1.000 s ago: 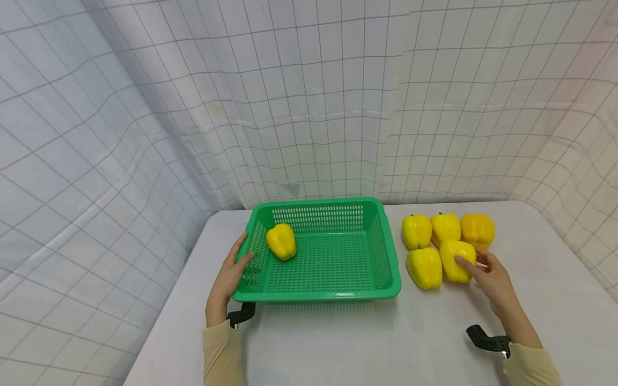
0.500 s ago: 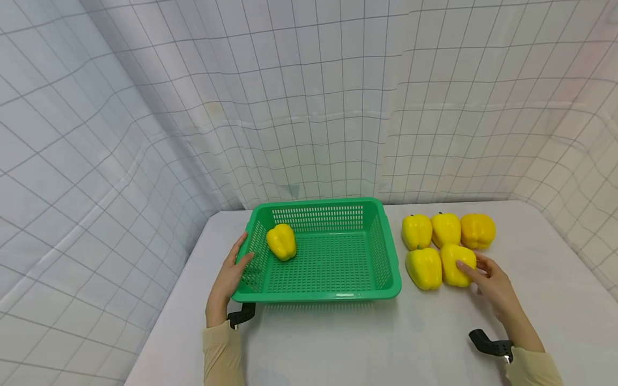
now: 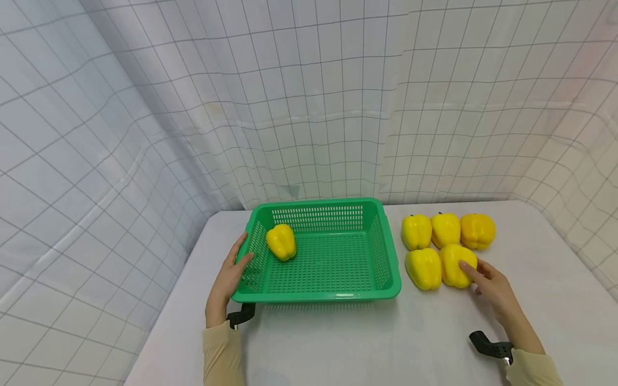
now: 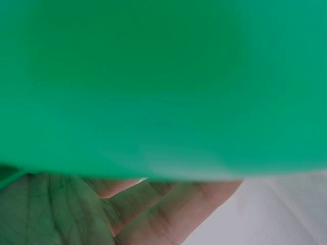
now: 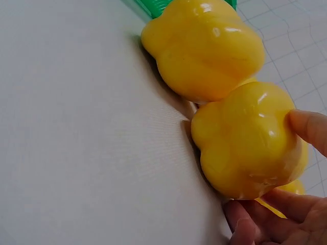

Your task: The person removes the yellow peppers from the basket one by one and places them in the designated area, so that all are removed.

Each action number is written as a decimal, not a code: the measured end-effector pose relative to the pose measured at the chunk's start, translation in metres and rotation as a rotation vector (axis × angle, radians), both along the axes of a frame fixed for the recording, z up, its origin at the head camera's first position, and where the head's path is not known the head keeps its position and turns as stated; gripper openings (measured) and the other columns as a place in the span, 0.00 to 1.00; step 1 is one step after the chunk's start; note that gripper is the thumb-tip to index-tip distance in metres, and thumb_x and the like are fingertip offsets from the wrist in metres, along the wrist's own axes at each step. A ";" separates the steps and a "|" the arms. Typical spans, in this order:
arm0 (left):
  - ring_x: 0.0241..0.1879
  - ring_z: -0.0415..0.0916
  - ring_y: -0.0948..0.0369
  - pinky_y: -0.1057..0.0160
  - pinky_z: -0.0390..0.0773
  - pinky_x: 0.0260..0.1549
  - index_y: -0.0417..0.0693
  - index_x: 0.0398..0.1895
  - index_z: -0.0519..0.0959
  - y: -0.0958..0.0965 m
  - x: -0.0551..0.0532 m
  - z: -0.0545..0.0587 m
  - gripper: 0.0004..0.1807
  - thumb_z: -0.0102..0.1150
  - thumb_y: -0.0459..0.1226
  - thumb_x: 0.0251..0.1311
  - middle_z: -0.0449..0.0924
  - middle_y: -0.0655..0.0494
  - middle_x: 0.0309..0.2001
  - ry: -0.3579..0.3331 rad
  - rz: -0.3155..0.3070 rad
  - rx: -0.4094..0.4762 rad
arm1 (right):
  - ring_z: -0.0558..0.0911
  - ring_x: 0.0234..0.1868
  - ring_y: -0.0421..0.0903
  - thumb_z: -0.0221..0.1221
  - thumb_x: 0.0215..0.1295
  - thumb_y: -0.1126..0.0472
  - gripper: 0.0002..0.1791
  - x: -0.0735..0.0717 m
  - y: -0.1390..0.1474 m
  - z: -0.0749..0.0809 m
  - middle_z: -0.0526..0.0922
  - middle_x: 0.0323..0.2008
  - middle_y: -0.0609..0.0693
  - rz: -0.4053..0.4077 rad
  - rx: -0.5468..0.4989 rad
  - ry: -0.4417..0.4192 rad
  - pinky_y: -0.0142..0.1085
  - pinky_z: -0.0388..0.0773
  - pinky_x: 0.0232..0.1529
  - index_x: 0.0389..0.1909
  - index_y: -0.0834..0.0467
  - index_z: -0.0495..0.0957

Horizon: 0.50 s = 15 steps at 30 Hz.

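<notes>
My left hand point(image 3: 228, 276) holds the left rim of a green plastic basket point(image 3: 314, 296), thumb over the rim and fingers along the outside. In the left wrist view the basket's side point(image 4: 163, 102) hides part of that hand point(image 4: 153, 212). One yellow bell pepper point(image 3: 281, 242) lies inside the basket, near its left end. To the right, my right hand point(image 3: 497, 289) grips a yellow bell pepper point(image 3: 457, 266) that sits on the table, the front right one of a group. In the right wrist view, the thumb point(image 5: 311, 127) presses one side and the fingers point(image 5: 276, 217) the opposite side.
Beside the held pepper stands another front pepper point(image 3: 424, 268). A back row holds a left pepper point(image 3: 417, 231), a middle one point(image 3: 446, 229) and a deeper-yellow one point(image 3: 477, 231). White checked curtains point(image 3: 314, 107) hang behind the white table point(image 3: 338, 343).
My right hand has moved the gripped pepper slightly toward me and down, level with the front pepper beside it. The left hand and the basket stay where they were.
</notes>
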<state>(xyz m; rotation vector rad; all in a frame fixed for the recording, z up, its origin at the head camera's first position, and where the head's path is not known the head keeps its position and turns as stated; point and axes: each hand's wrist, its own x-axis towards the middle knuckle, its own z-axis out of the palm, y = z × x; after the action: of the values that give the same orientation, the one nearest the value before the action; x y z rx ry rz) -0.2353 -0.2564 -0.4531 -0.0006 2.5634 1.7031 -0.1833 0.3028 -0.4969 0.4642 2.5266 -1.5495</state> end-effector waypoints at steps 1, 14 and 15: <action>0.69 0.44 0.46 0.38 0.51 0.60 0.67 0.75 0.46 0.000 0.000 0.000 0.32 0.44 0.46 0.72 0.40 0.52 0.75 0.000 0.000 0.000 | 0.68 0.41 0.53 0.46 0.63 0.30 0.53 0.000 0.000 0.000 0.64 0.56 0.65 0.005 -0.001 -0.003 0.42 0.64 0.38 0.73 0.65 0.44; 0.70 0.42 0.45 0.37 0.49 0.60 0.66 0.76 0.46 0.000 0.000 0.000 0.32 0.43 0.46 0.73 0.39 0.51 0.75 0.007 -0.001 -0.003 | 0.70 0.42 0.53 0.47 0.64 0.32 0.53 0.002 0.000 0.001 0.57 0.63 0.70 -0.001 -0.025 0.012 0.37 0.66 0.37 0.73 0.67 0.40; 0.70 0.42 0.45 0.37 0.49 0.60 0.65 0.76 0.46 0.000 0.000 0.000 0.32 0.43 0.45 0.73 0.39 0.51 0.75 0.005 0.000 -0.001 | 0.71 0.42 0.52 0.46 0.64 0.32 0.53 0.002 0.000 0.002 0.56 0.64 0.71 -0.005 -0.023 0.019 0.36 0.67 0.37 0.73 0.67 0.39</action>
<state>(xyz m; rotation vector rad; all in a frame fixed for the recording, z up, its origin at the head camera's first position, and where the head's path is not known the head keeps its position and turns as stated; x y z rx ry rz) -0.2354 -0.2565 -0.4529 0.0036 2.5676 1.7033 -0.1814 0.3024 -0.4950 0.4556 2.5210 -1.5901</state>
